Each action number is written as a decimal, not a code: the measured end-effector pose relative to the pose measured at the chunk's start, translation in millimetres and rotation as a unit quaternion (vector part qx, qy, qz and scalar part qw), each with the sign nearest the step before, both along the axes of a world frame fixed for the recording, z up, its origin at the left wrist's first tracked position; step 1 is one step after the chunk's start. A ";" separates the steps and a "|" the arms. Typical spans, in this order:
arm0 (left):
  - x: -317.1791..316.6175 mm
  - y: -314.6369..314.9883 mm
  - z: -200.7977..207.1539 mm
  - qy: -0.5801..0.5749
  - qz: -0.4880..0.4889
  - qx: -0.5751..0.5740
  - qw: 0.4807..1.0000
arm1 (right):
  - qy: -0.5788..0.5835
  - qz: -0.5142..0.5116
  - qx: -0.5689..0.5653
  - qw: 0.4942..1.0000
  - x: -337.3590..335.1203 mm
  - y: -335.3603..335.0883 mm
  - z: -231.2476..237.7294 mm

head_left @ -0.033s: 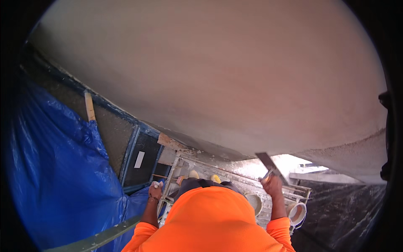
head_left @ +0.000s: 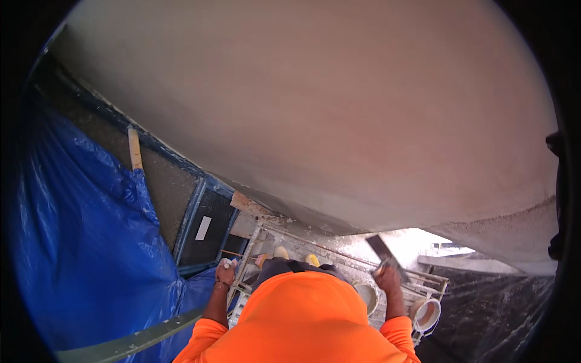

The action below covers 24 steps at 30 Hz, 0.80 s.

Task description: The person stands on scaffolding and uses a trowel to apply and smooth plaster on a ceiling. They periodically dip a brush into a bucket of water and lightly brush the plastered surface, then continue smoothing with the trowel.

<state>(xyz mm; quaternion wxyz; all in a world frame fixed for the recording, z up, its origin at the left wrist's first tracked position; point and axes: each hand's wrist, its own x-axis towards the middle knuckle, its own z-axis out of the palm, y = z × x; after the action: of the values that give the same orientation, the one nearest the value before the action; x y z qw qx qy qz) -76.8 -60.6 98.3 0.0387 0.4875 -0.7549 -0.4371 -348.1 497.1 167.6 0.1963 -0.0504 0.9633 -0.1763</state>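
My right hand (head_left: 388,279) grips the handle of a plastering trowel (head_left: 380,247). The trowel's dark rectangular blade slants beyond my fingers, apart from the pale plastered wall (head_left: 327,115) as far as I can see. Down at my left side, my left hand (head_left: 225,271) is curled closed next to the scaffold's end rail. Whitish smears show on its fingers; whether it holds something small I cannot make out. Just below my right hand stand a bucket (head_left: 367,294) of greyish stuff and, further right, a second bucket (head_left: 425,314) with a wire handle.
I stand on a splattered scaffold platform (head_left: 339,249) with metal rails. A blue tarp (head_left: 91,242) hangs at the left, beside a blue frame (head_left: 189,221) and a wooden batten (head_left: 135,150). Dark plastic sheeting (head_left: 490,308) covers the right side. A green rail (head_left: 133,343) crosses the lower left.
My right hand and the trowel have come slightly down, toward me. The whole view has shifted a little; my left hand keeps nearly the same place.
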 end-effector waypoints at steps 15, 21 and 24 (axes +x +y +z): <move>81.6 17.6 -15.8 -0.190 -0.009 0.006 0.982 | -0.261 -0.062 0.049 0.962 69.0 73.1 -150.5; 81.2 -15.7 -14.9 -0.085 -0.040 -0.021 0.995 | -0.161 -0.174 -0.054 0.970 6.0 -6.1 -93.9; 95.3 -31.5 -33.6 0.032 -0.013 -0.018 0.999 | -0.143 -0.121 -0.017 0.982 14.9 -55.1 -54.8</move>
<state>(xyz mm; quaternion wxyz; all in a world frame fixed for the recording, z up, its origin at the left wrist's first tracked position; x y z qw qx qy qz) 18.5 -92.1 64.8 0.0656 0.4630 -0.7671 -0.4392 -333.2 442.0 112.8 0.3081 0.0892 0.9212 -0.2202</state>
